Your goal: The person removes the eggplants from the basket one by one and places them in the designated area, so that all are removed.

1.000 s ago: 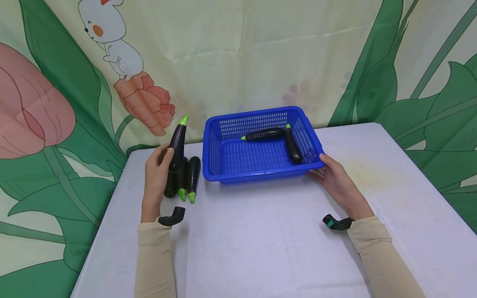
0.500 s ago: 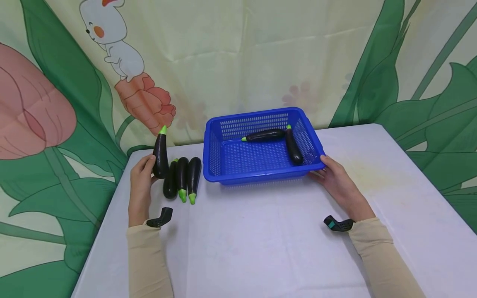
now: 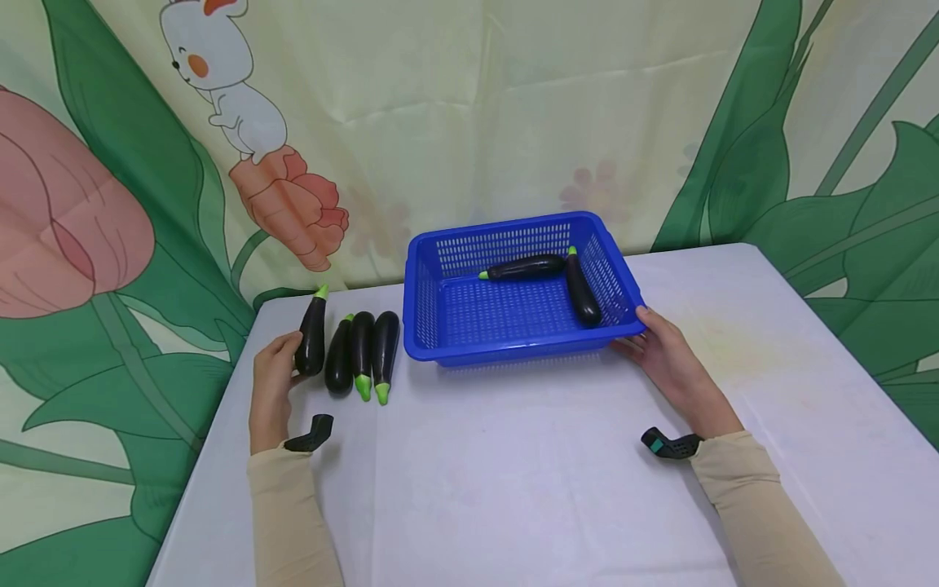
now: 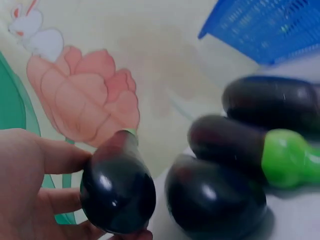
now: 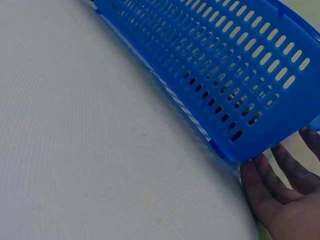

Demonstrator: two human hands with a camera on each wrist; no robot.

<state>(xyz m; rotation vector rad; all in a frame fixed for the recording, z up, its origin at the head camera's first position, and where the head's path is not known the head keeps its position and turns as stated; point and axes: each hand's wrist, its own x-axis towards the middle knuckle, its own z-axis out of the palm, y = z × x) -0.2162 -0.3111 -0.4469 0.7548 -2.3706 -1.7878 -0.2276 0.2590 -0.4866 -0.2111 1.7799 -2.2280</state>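
Note:
My left hand [image 3: 271, 387] grips a dark purple eggplant [image 3: 311, 334] with a green stem, its tip pointing up and away. In the left wrist view the held eggplant [image 4: 117, 187] shows its round end toward the camera, thumb and fingers along its side. Just right of it, three eggplants [image 3: 361, 350] lie side by side, two with stems toward me and one with its stem away. My right hand [image 3: 675, 367] holds the blue plastic basket [image 3: 506, 350] at its near right corner, thumb at the rim and fingers lower down.
Inside the basket are two more eggplants [image 3: 524, 267], one crosswise at the back and one lengthwise at the right. A white cloth [image 3: 506, 481] covers the table. Behind it hangs a printed curtain [image 3: 484, 106] with flowers and a rabbit.
My left hand has carried its eggplant left from above the row and then lowered it to the row's left. The right hand and basket have stayed in place.

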